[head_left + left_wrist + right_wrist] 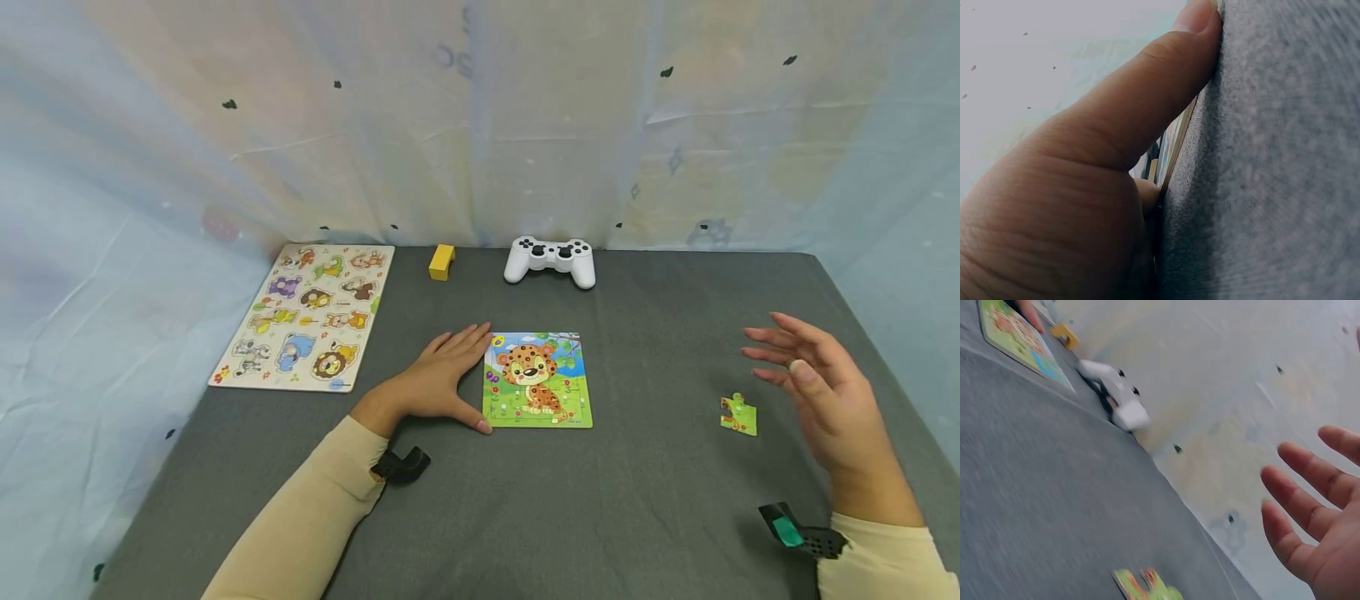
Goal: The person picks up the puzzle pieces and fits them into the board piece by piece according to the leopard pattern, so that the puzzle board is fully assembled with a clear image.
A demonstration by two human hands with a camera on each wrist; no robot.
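A square leopard jigsaw puzzle [537, 380] lies flat on the grey cloth in the middle of the head view. My left hand [442, 375] rests at its left edge, fingers spread, with thumb and fingertips along that side. Well to the right, my right hand [832, 400] is held above the cloth with fingers loosely bent and nothing in them. Just left of it lies a green jigsaw piece [739, 415] with an orange patch. In the right wrist view the same piece [1147, 586] shows at the bottom, apart from the fingers.
An animal peg puzzle board [303, 317] lies at the back left. A yellow block [442, 262] and a white game controller [550, 260] sit along the back edge, before a pale hanging curtain [480, 125].
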